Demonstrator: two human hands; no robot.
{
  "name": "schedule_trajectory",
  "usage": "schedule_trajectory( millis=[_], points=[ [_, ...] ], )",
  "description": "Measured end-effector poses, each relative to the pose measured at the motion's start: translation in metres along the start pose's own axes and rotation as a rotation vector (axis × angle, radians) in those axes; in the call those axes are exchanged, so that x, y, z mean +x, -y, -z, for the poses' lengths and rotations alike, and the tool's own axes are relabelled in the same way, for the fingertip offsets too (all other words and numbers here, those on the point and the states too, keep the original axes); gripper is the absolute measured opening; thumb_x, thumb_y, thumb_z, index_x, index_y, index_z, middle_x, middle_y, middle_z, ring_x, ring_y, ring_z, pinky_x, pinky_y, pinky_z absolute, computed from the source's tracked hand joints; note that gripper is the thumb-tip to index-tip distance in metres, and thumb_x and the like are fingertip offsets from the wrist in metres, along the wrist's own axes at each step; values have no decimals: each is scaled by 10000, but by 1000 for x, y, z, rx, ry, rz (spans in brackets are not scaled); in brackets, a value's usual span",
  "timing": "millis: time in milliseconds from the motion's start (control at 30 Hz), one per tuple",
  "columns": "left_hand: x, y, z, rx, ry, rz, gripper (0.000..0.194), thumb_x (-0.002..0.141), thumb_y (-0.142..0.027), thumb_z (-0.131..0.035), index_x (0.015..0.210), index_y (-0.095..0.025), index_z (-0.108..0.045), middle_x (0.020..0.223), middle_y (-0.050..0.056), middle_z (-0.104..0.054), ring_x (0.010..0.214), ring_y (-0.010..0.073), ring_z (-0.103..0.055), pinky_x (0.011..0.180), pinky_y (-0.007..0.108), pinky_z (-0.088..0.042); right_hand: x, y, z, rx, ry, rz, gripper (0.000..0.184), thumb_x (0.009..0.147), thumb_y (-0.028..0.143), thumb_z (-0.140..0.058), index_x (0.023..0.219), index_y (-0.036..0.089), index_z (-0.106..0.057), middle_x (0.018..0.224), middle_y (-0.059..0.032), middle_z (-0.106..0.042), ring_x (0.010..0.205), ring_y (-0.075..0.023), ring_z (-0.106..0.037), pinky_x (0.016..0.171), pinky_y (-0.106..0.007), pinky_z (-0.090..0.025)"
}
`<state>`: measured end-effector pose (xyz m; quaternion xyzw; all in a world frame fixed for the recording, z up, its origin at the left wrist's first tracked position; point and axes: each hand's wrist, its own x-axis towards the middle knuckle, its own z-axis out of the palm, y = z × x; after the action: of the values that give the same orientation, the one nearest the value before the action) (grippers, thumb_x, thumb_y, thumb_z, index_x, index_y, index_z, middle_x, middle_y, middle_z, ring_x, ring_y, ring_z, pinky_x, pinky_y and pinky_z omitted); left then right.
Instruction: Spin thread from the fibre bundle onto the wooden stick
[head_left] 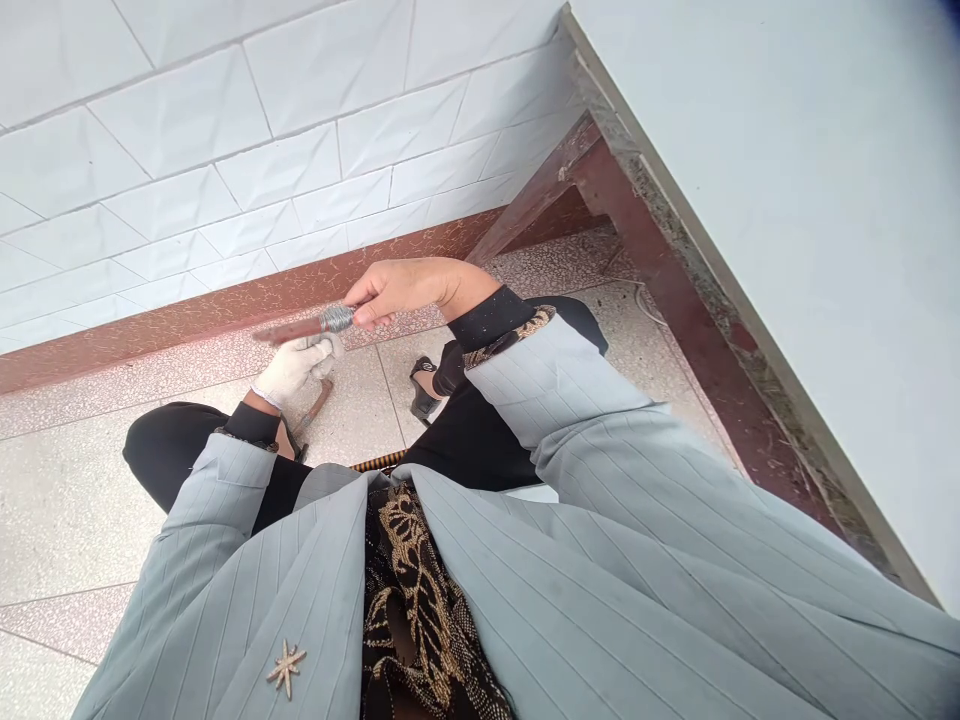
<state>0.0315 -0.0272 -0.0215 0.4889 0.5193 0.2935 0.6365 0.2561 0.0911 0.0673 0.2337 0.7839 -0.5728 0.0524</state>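
Observation:
My left hand (294, 368), in a white knit glove, is closed at the underside of a reddish-brown rod (294, 330), which points left. Silvery wire (337, 318) is coiled tightly around the rod's right end. Bare, my right hand (405, 288) pinches at that wire-wound end, thumb and fingers together. Whatever its fingertips cover is hidden. Below the glove shows a thin brown piece like a tool handle (318, 402), with a dark part near my shoe; I cannot tell its kind or whether the glove touches it.
A white-topped table (810, 200) with a reddish-brown frame (660, 250) stands close on my right. White wall tiles (315, 100) rise ahead above a red-brown baseboard (225, 300). Beneath me is a speckled tile floor (67, 490); my black shoe (424, 392) rests on it.

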Motion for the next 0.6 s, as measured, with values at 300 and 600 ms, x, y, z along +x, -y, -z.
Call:
schedule_trajectory(
  millis=[300, 600],
  points=[
    [-3, -11, -14, 231, 82, -129, 205, 872, -334, -547, 833, -153, -635, 672, -25, -519, 592, 96, -429, 582, 234, -353, 12, -9, -1, -21, -437, -247, 204, 953, 253, -595, 842, 112, -693, 721, -30, -633, 615, -91, -504, 619, -257, -367],
    [-4, -12, 5, 790, 88, -208, 250, 877, -278, -476, 874, -174, -703, 815, 21, -691, 790, 163, -601, 769, 284, -427, 32, -8, -41, -564, 229, -460, 139, 870, 176, -697, 800, 81, -772, 702, -72, -679, 707, -167, -621, 709, -310, -392]
  ],
)
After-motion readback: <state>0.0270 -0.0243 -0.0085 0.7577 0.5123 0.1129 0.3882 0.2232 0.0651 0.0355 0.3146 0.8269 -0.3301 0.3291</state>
